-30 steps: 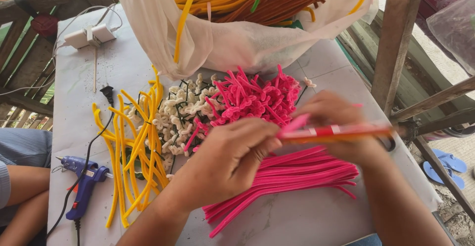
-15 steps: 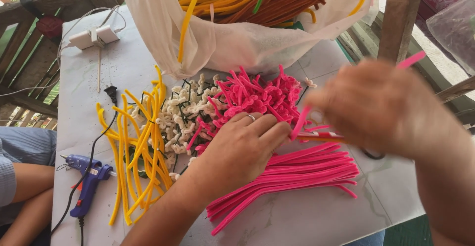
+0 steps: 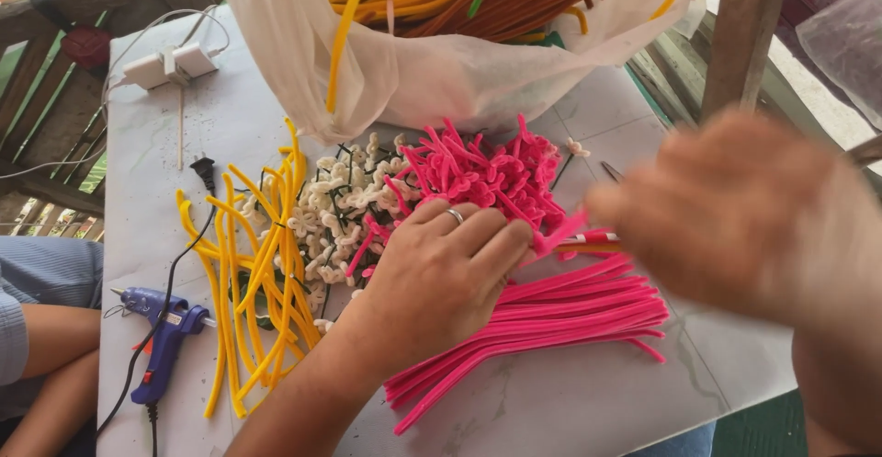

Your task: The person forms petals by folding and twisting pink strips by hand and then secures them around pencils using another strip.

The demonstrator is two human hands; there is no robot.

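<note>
My left hand (image 3: 447, 270), a ring on one finger, pinches the end of a pink pipe cleaner (image 3: 560, 234) against a thin red and orange stick (image 3: 593, 239). It hovers over a bundle of straight pink pipe cleaners (image 3: 551, 324). My right hand (image 3: 744, 214) is raised close to the camera at the right, blurred by motion; what it holds cannot be made out. Behind the left hand lie a heap of curled pink pieces (image 3: 478, 172) and a heap of small white curled pieces (image 3: 340, 204).
A pile of bent yellow pipe cleaners (image 3: 262, 273) lies left, beside a blue glue gun (image 3: 163, 338) with black cord. A white bag (image 3: 441, 71) of yellow and brown pipe cleaners stands behind. A white power adapter (image 3: 170, 64) sits far left. Another person's arm (image 3: 46, 347) rests at the left edge.
My right hand has lifted away from the stick, up and toward the camera, growing large and blurred. My left hand stays pinched on the pink pipe cleaner and stick.
</note>
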